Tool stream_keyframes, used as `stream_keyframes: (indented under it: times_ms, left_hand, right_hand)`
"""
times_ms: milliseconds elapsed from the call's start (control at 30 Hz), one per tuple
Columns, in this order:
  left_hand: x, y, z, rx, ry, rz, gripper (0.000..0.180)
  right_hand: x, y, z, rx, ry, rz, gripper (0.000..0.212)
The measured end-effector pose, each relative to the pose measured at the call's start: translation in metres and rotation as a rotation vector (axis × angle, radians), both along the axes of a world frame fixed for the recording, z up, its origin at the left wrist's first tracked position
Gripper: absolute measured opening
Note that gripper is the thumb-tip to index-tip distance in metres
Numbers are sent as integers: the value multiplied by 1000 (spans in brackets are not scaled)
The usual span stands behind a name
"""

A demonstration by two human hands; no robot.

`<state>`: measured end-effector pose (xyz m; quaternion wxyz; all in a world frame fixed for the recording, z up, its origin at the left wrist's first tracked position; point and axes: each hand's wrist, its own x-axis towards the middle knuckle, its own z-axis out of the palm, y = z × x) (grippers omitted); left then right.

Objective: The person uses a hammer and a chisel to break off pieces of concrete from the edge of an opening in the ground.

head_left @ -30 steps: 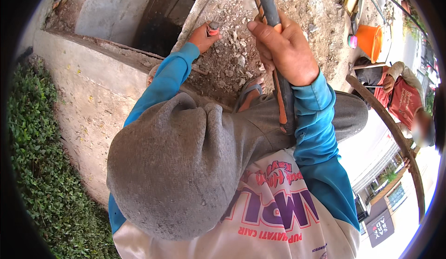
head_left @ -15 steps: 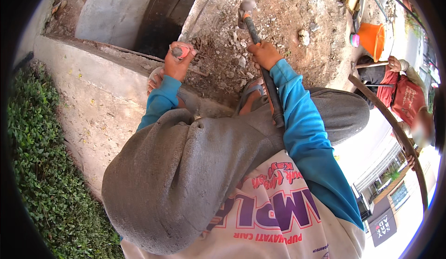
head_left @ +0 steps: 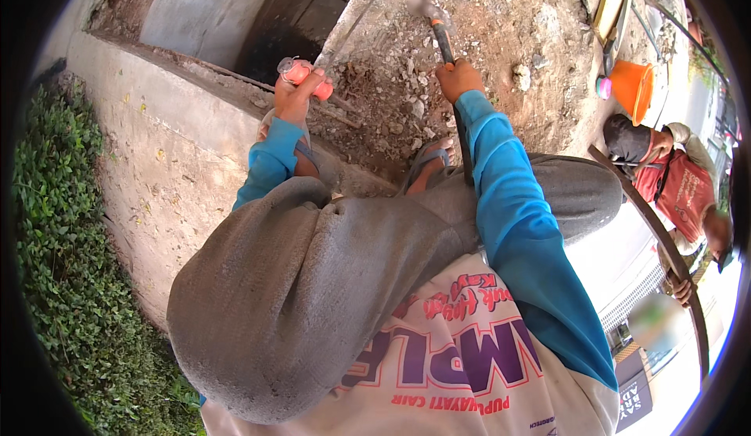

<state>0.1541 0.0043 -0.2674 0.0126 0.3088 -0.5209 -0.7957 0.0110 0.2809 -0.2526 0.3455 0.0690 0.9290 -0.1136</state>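
Observation:
In my left hand [head_left: 291, 106] is a chisel with a pinkish-red grip [head_left: 296, 69], its fingers wrapped round it at the edge of a concrete pit. Its tip is hidden from view. My right hand [head_left: 461, 81] grips the dark handle of a hammer [head_left: 443, 43] midway along. The hammer's dusty head [head_left: 427, 9] is over the rubble beyond my hand, and the handle's lower end runs back beside my right forearm. Broken stone and soil [head_left: 395, 100] lie between my hands, next to my sandalled feet [head_left: 432, 157].
A concrete wall top [head_left: 168, 115] borders the dark pit [head_left: 289, 25], with green shrubs [head_left: 70, 264] to the left. At right are an orange bucket [head_left: 632, 90], a person in a red top [head_left: 679, 193] and a long curved wooden bar [head_left: 661, 229].
My left hand has tilted, so the chisel's red grip now shows from the side. My right hand and the hammer have shifted slightly. The person at right has lowered a hand.

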Motion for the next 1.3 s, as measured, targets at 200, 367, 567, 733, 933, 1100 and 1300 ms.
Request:
stream_keyframes:
  times_ms: [200,367,567,733,933,1100,1300]
  left_hand:
    - [18,-55,64,-25,49,220,11]
    - [50,-73,107,-124,29,389,10]
    - [100,-65,137,-210,6,509,10]
    - [144,-60,133,-219,-47,727,6]
    - [190,-37,129,-140,-26,891,9]
    - [210,-39,119,-68,-9,1006,8]
    - [192,-55,115,-71,9,896,8]
  right_hand:
    - [44,-19,-35,206,179,291,51]
    - [90,-79,-64,-317,-96,1360,58]
    - [73,-90,-83,-4,179,1730,56]
    - [72,-136,-77,123,207,1947,49]
    - [66,-144,-84,201,-136,1669,49]
    - [60,-140,-73,231,-449,1429,52]
    - [99,-114,-77,120,-374,964,41]
